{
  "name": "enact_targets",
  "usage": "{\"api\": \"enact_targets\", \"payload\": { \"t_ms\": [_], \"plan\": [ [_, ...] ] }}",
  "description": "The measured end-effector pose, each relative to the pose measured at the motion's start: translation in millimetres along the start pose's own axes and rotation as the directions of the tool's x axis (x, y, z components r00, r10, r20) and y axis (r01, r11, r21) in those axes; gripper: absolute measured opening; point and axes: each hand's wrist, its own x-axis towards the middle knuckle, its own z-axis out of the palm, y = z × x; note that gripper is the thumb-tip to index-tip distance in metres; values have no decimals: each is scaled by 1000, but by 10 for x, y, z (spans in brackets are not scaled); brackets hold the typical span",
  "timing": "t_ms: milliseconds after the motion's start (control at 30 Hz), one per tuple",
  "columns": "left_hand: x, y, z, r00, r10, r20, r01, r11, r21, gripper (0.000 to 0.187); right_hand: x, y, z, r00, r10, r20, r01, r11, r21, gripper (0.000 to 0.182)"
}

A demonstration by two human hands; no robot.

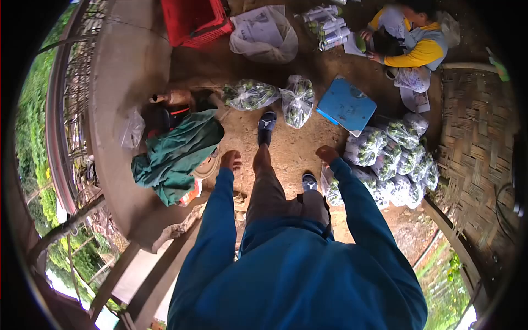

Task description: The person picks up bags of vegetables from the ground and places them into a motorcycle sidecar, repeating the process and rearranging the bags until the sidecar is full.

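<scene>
My left hand (231,160) hangs beside my leg with its fingers loosely bent and slightly apart, holding nothing. It is nearest to a dark green cloth (179,154) heaped on its left. On the other side, my right hand (326,154) is held low with its fingers curled in, and nothing shows in it. To its right lies a pile of clear plastic bags of green produce (393,157). Two more filled bags, one lying flat (250,95) and one tied upright (297,102), rest on the dirt floor ahead of my front foot.
A blue flat-topped box (347,104) sits ahead on the right. Beyond it a person in yellow sleeves (415,47) crouches near paper-wrapped bundles (328,27). A red crate (195,22) and a white sack (267,34) stand at the back. A woven wall (476,137) borders the right.
</scene>
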Motion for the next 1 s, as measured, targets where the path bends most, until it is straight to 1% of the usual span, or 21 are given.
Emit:
{"api": "enact_targets", "payload": {
  "t_ms": [33, 67, 100, 133, 167, 200, 233, 267, 300, 367, 433, 500, 567, 633, 667, 700, 767, 800, 833, 900, 1000],
  "plan": [
    [322, 274, 104, 996, 89, -14, -87, 989, 117, 23, 327, 195, 29, 945, -317, -82, 293, 930, -221, 29],
    [684, 528, 210, 997, 82, 2, -82, 991, 108, 23, 629, 220, -38, 785, -615, -76, 522, 722, -453, 30],
    [937, 608, 207, 988, 152, 11, -150, 957, 249, 25, 593, 56, 3, 808, -585, -73, 497, 742, -449, 30],
    [1159, 651, 215, 976, 218, 31, -213, 899, 382, 27, 554, -112, 50, 932, -351, -93, 293, 879, -376, 31],
    [1319, 845, 321, 972, 234, 1, -216, 898, 384, 26, 572, -368, 48, 990, -102, -101, 67, 951, -302, 31],
    [1597, 978, 358, 985, 170, -22, -145, 895, 422, 24, 636, -540, 43, 992, -97, -84, 70, 958, -277, 33],
    [2300, 714, 273, 892, 450, 30, -382, 718, 582, 23, 770, -591, 82, 995, -69, -74, 47, 960, -275, 33],
    [2488, 843, 300, 842, 527, 117, -481, 636, 603, 25, 940, -615, 112, 945, -221, -242, 139, 939, -316, 34],
    [2572, 1022, 325, 779, 592, 208, -576, 544, 610, 27, 1103, -629, 149, 843, -365, -394, 217, 902, -372, 36],
    [2609, 1343, 478, 818, 563, 115, -445, 494, 747, 32, 1279, -1028, 124, 763, -443, -470, 218, 862, -459, 41],
    [2770, 1495, 546, 825, 537, 173, -461, 465, 755, 45, 1499, -1338, 71, 744, -439, -503, 236, 878, -417, 44],
    [3037, 1509, 627, 858, 471, 204, -433, 453, 779, 48, 1731, -1485, 5, 761, -424, -490, 215, 879, -426, 46],
    [3202, 1448, 708, 900, 383, 208, -393, 505, 768, 51, 1994, -1501, -17, 752, -436, -495, 218, 873, -437, 49],
    [3435, 1269, 707, 921, 362, 141, -359, 652, 668, 54, 2166, -1517, -5, 832, -352, -430, 178, 902, -393, 50],
    [3295, 1364, 799, 968, 248, 40, -238, 855, 461, 50, 2163, -1580, 28, 828, -333, -451, 129, 896, -425, 51],
    [3250, 1474, 786, 970, 240, 44, -232, 851, 470, 50, 2194, -1568, 80, 831, -322, -453, 122, 901, -416, 51],
    [3183, 1598, 758, 987, -115, 112, 93, 977, 190, 41, 2222, -1551, 172, 787, -282, -548, 107, 938, -330, 49],
    [3137, 1577, 758, 993, -82, 80, 79, 996, 36, 35, 2165, -1616, 224, 710, -261, -654, 131, 961, -242, 43],
    [3096, 1573, 759, 993, -83, 82, 79, 996, 41, 35, 2152, -1687, 268, 708, -257, -658, 128, 963, -237, 43],
    [2975, 1624, 767, 996, -67, 57, 75, 986, -147, 32, 2198, -1763, 346, 575, -216, -789, 130, 976, -173, 34],
    [2913, 1566, 790, 998, -66, -23, 64, 993, -95, 30, 2246, -1806, 384, 559, -207, -803, 114, 978, -172, 28]
  ]
}}
